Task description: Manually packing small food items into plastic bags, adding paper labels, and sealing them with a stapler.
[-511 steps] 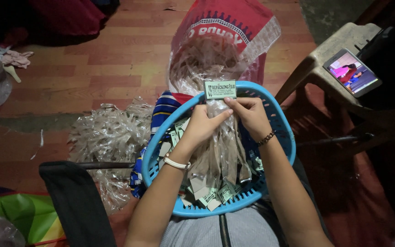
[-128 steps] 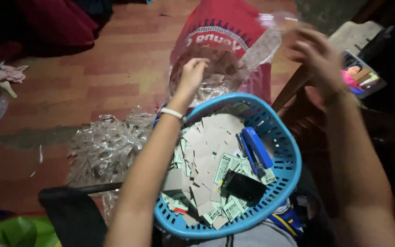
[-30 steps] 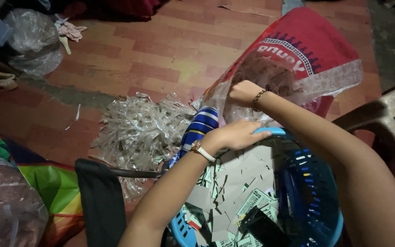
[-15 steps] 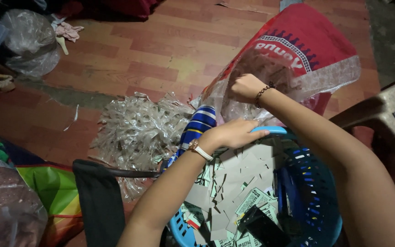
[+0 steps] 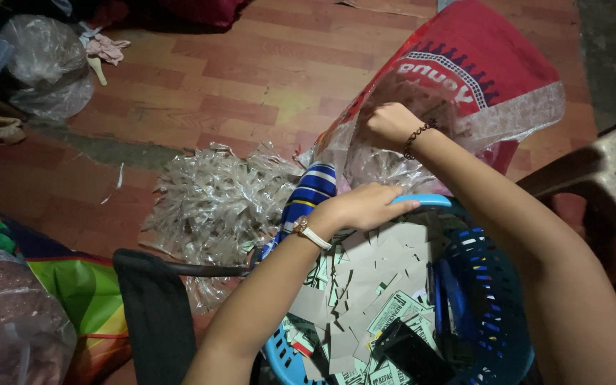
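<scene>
Basically the rim of the blue basket [image 5: 422,201] of paper labels [image 5: 379,285] is pressed flat under the left hand [image 5: 365,208], while clear plastic wrappers [image 5: 386,167] inside the red sack [image 5: 465,78] are being grabbed by the closed right hand [image 5: 388,122], so a careful lift-out is probably needed.

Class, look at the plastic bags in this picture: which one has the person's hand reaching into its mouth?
The big red sack: the right hand is in its clear opening. The clear bag far left lies untouched.
</scene>
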